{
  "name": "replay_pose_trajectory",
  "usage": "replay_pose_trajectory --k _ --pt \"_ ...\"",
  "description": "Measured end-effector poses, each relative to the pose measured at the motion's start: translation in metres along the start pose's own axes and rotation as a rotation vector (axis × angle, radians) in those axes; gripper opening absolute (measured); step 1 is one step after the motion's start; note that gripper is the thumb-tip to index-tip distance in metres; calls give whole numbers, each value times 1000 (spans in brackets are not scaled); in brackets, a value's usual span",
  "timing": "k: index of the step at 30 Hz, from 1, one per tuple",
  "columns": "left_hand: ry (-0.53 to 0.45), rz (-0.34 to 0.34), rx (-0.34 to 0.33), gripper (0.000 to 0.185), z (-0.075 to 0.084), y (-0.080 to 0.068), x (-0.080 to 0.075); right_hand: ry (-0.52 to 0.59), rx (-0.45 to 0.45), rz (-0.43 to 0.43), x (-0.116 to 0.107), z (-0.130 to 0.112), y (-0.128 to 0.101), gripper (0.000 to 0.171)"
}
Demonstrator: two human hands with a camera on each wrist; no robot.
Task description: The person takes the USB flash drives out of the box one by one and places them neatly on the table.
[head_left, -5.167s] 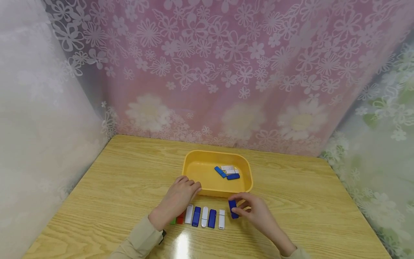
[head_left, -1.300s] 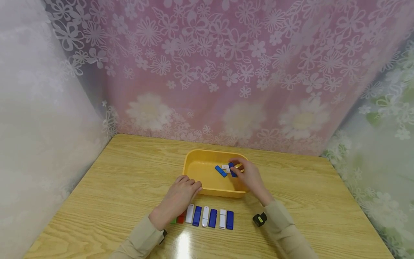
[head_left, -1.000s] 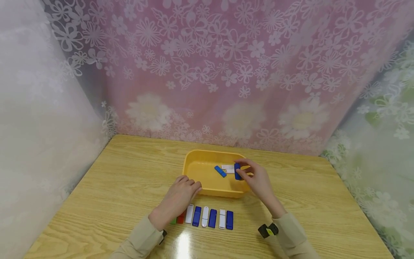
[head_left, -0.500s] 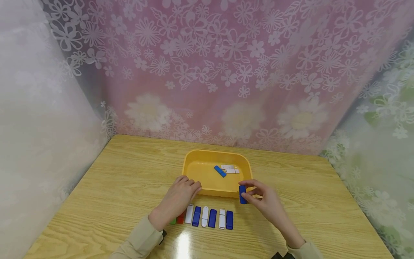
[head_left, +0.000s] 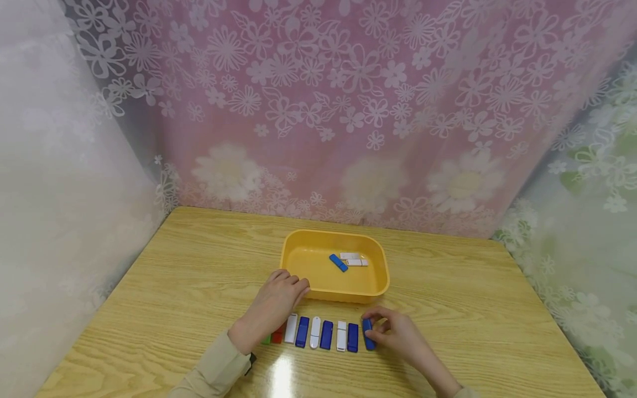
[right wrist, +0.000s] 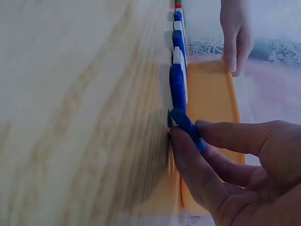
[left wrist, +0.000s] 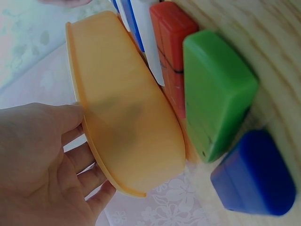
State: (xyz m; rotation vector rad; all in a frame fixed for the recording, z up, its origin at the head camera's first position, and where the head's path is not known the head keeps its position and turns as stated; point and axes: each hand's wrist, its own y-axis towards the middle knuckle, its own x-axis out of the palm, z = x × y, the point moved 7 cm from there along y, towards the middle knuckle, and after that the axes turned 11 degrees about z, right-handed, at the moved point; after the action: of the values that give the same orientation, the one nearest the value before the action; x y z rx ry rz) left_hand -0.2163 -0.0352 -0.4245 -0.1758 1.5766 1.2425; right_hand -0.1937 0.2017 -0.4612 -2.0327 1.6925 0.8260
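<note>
The right hand (head_left: 398, 338) pinches a blue USB stick (head_left: 367, 334) between thumb and fingers (right wrist: 221, 134), setting it down at the right end of a row of USB sticks (head_left: 318, 334) on the wooden tabletop (head_left: 164, 287). The stick stands tilted on the wood, just beside the row's last blue one (head_left: 353, 338). In the right wrist view the held stick (right wrist: 187, 127) sits at the near end of the line, thumb below and fingers clamped on top.

The left hand (head_left: 272, 307) rests flat with fingers straight and relaxed, its fingertips touching the near left corner of the yellow tray (head_left: 298, 249). The left wrist view shows the fingers (left wrist: 82, 160) against the tray's rim (left wrist: 94, 136), gripping nothing.

The row runs left to right: green (left wrist: 214, 94), red (left wrist: 171, 33), then white and blue sticks alternating. Inside the tray lie one blue stick (head_left: 338, 263) and two white ones (head_left: 353, 259), close together near the far right part. Flowered curtains (head_left: 318, 110) hang behind the tabletop.
</note>
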Motion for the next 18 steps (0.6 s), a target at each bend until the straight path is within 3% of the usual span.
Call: replay_pose_trajectory --k 9,18 --pt "3 -7 3 15 0 0 1 -144 -13 48 3 1 1 21" --pt "0 -6 1 16 0 -1 2 -169 -3 44 4 -2 1 22"
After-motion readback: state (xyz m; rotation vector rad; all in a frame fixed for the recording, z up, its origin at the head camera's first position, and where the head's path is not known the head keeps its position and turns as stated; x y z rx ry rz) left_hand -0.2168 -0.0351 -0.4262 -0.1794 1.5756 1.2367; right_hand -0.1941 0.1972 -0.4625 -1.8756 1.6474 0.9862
